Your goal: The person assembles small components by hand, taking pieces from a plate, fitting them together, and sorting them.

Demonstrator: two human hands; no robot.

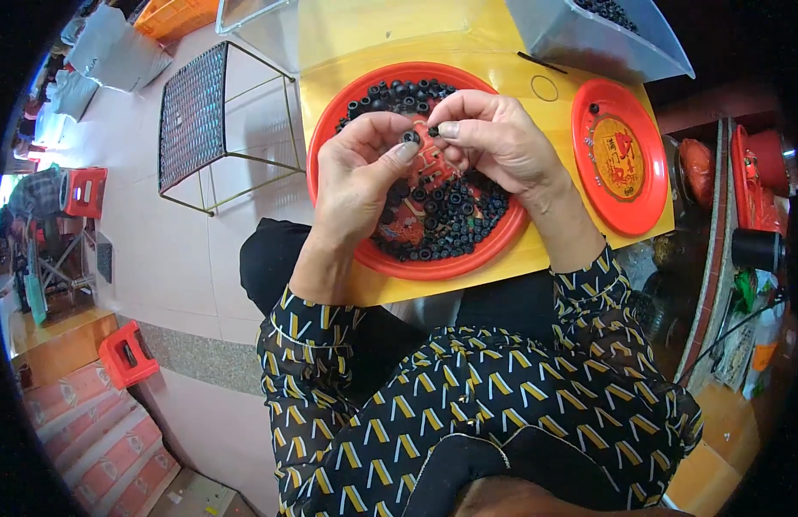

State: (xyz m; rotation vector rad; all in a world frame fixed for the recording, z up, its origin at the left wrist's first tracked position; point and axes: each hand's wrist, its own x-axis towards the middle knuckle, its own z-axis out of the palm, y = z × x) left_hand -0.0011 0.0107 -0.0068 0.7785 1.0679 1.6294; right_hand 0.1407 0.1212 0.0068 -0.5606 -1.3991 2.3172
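Item: small black ring (411,136), pinched between thumb and forefinger of the left hand (360,177), the grip closed on it just above the large red plate (347,99). Item: smaller black piece (433,132), held at the fingertips of the right hand (493,138), the grip closed on it, just beside the ring; whether the two pieces touch cannot be told from this view. Item: heap of black rings (446,220), spread over the large red plate, mostly along its far rim and its right half, under both hands. Item: small red plate (588,129), set to the right on the yellow table (502,52), one black piece (594,109) lying on it. Item: grey bin (571,39), placed at the far right of the table, dark parts seen inside. Item: wire stool (192,116), standing on the floor to the left.
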